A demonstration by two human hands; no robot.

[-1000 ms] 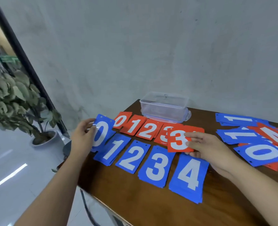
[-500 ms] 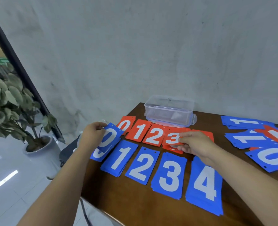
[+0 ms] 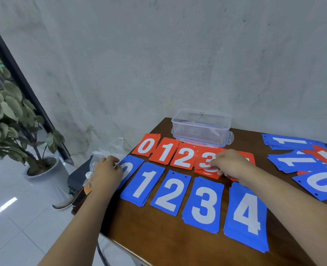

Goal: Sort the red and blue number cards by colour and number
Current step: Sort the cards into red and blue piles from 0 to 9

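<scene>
Two rows of card stacks lie on the brown table (image 3: 158,233). The far row is red: 0 (image 3: 146,144), 1 (image 3: 166,151), 2 (image 3: 184,157), 3 (image 3: 205,162). The near row is blue: 0 (image 3: 130,167), 1 (image 3: 144,184), 2 (image 3: 171,192), 3 (image 3: 204,205), 4 (image 3: 247,215). My left hand (image 3: 106,173) pinches the blue 0 card at its left edge, flat on its stack. My right hand (image 3: 229,164) holds the top red 3 card down on the red 3 stack and hides the red stack to its right.
An unsorted heap of red and blue cards (image 3: 312,162) lies at the right. A clear plastic box (image 3: 201,127) stands upside down at the back by the wall. Left of the table are a plastic bag (image 3: 109,150), a bottle (image 3: 88,183) and a potted plant (image 3: 11,120).
My left hand has lowered the blue 0 card onto the blue 0 stack. My right hand has carried the red 3 card back and set it on the red 3 stack.
</scene>
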